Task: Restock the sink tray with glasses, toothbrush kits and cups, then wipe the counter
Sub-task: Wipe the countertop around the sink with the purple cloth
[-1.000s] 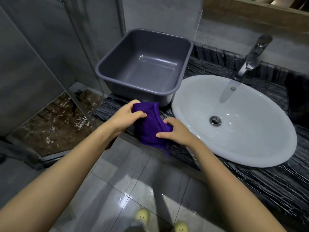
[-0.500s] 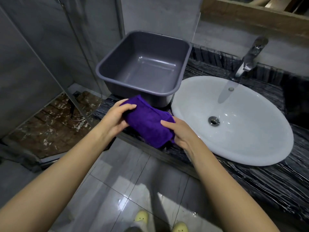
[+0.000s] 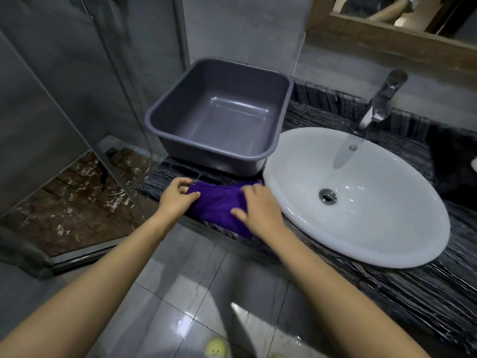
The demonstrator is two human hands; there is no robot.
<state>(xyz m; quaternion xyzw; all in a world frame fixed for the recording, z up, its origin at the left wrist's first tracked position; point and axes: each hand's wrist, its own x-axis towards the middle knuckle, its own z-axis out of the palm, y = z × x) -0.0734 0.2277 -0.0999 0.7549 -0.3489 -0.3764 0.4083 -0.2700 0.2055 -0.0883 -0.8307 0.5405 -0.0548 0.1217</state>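
A purple cloth [image 3: 219, 202] lies folded on the dark streaked counter [image 3: 387, 285], in front of the grey plastic tub [image 3: 219, 117] and left of the white oval sink [image 3: 361, 197]. My left hand [image 3: 176, 196] pinches the cloth's left end. My right hand [image 3: 260, 210] presses flat on its right part, thumb on the fabric. The tub holds nothing. No glasses, toothbrush kits or cups are in view.
A chrome faucet [image 3: 379, 104] stands behind the sink. A glass shower partition [image 3: 103, 86] and a brown stone shower floor [image 3: 64, 197] are to the left. A wood-framed mirror [image 3: 387, 34] hangs above. The counter's front edge drops to grey floor tiles [image 3: 193, 293].
Both hands lowered the purple cloth from the air onto the counter in front of the tub. The right hand now lies flat on it.
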